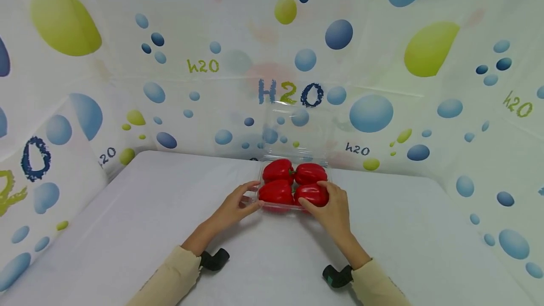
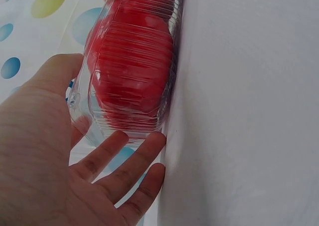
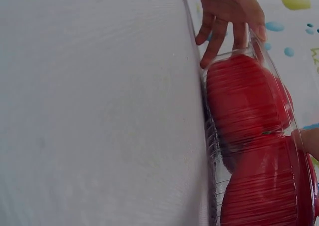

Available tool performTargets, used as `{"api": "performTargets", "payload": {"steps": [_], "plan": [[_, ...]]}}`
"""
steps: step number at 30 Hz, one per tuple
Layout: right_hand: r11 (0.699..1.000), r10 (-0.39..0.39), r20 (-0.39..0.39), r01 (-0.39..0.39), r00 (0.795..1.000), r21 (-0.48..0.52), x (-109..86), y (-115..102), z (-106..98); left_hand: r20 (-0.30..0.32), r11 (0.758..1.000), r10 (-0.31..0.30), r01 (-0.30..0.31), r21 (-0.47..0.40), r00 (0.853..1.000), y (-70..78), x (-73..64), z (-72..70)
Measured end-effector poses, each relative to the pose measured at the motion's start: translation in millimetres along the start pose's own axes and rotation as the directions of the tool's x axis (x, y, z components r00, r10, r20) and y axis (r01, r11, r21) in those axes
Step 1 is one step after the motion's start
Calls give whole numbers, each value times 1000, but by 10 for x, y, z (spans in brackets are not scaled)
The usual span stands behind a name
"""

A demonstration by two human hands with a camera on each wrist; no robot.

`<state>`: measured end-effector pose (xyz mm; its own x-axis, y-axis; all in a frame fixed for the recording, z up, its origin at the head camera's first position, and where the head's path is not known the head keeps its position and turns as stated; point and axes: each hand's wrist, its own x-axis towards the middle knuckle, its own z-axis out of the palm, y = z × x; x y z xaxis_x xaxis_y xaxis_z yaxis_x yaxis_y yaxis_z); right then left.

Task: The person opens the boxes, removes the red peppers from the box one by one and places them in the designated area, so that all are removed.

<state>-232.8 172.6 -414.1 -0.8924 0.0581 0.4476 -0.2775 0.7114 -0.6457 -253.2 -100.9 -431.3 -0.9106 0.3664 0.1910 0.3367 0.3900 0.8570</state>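
A clear plastic clamshell container (image 1: 260,198) sits on the white table (image 1: 127,230) and holds several red bell peppers (image 1: 278,170). Its lid (image 1: 297,129) stands open behind it. My left hand (image 1: 238,206) is at the container's left wall (image 2: 87,123), thumb on the rim and straight fingers (image 2: 127,158) spread along the base. My right hand (image 1: 330,208) wraps the front right corner, with its fingers curved over the front right pepper (image 1: 312,193) and its thumb against the front wall. In the right wrist view, two peppers (image 3: 244,96) show through the ribbed wall.
Cloth printed with bubbles and "H2O" (image 1: 291,93) hangs close behind and on both sides of the table. Bare table surface lies in front of the container and to its left and right. Black wrist cameras (image 1: 214,259) sit under both cream sleeves.
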Motion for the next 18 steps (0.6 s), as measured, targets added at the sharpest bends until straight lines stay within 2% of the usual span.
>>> {"api": "performTargets", "payload": {"steps": [8,12,18], "plan": [[996,37,7,-38,999,76,21,4,-28,3,999,30,-30,-12,1000,-12,2,7],[989,75,3,-74,997,126,29,6,-40,4,1000,20,-20,-14,1000,-14,3,7],[985,85,-23,-80,996,152,33,11,-23,10,1000,5,-5,-10,1000,-9,-22,-9]]}}
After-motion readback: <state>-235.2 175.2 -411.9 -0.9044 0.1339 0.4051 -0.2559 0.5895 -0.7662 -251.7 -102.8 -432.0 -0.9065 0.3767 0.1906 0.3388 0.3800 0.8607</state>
